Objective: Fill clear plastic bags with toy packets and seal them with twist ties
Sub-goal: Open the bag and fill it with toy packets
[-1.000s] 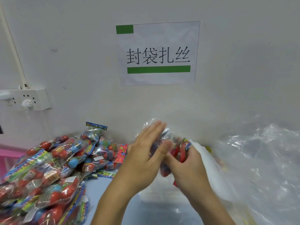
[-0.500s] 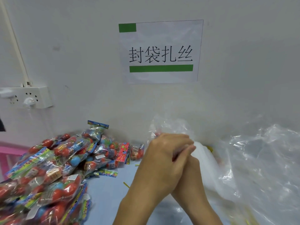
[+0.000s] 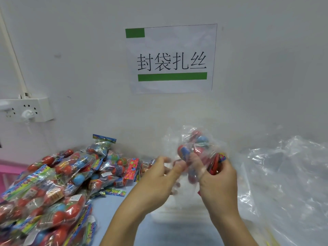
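My right hand [image 3: 218,181] grips a clear plastic bag [image 3: 197,148] by its neck; red and blue toy packets show through it above my fingers. My left hand [image 3: 159,178] is just left of the bag, fingers loosely curled and blurred, its thumb touching the bag's plastic. I cannot see a twist tie in either hand. A big heap of toy packets [image 3: 58,183] with red and blue balls covers the left of the table.
A stack of flat clear bags [image 3: 177,210] lies under my hands. Crumpled clear plastic sheeting [image 3: 284,178] fills the right side. The wall behind carries a paper sign [image 3: 171,58] and a white power strip [image 3: 26,110]. The blue table top [image 3: 110,208] shows between the heap and my arms.
My hands were clasped together over the bag's top; now they have come apart. The left hand has moved left and the filled bag stands up above my right hand.
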